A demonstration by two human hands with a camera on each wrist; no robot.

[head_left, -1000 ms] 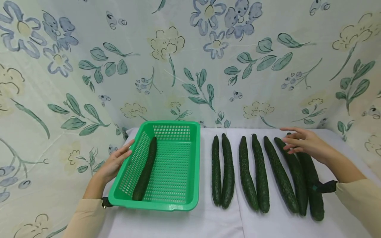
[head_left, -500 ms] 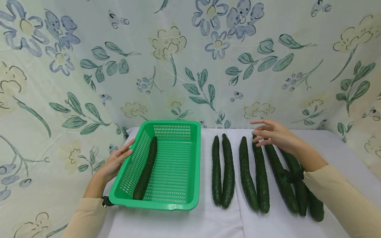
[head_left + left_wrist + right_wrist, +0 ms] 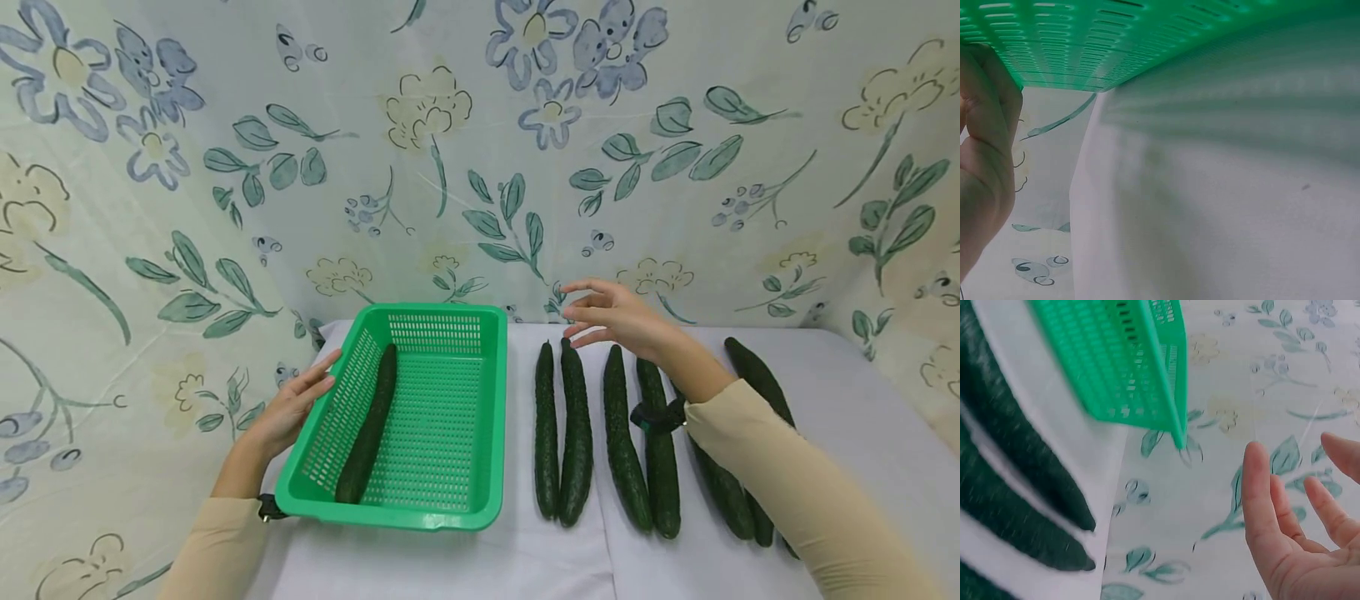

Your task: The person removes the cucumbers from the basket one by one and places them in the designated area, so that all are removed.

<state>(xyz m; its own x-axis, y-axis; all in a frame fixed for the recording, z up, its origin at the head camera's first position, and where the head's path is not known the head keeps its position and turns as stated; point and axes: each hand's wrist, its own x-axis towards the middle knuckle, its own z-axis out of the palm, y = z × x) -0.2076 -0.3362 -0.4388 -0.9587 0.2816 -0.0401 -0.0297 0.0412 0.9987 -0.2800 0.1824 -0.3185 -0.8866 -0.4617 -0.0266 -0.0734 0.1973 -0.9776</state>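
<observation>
My left hand (image 3: 291, 410) rests along the left side of a green perforated plastic basket (image 3: 496, 417), fingers extended at its rim. In the left wrist view that hand (image 3: 986, 131) lies against the slotted wall. One long dark green cucumber (image 3: 369, 429) lies inside the basket, along its left side. My right hand (image 3: 626, 321) hovers over the far ends of the cucumbers on the table, holding nothing, its fingers loosely spread. Nearest below it is a cucumber (image 3: 576, 442), with another cucumber (image 3: 546, 442) close on its left.
More cucumbers lie in a row to the right, among them one (image 3: 626, 450) and its neighbour (image 3: 663, 475); my right forearm partly covers the rightmost ones. A white cloth (image 3: 555, 562) covers the table. Floral fabric (image 3: 420, 233) hangs behind and at the sides.
My right hand has swept left in the air, from above the rightmost cucumbers to above the left pair. The left hand, basket and cucumbers have stayed in place.
</observation>
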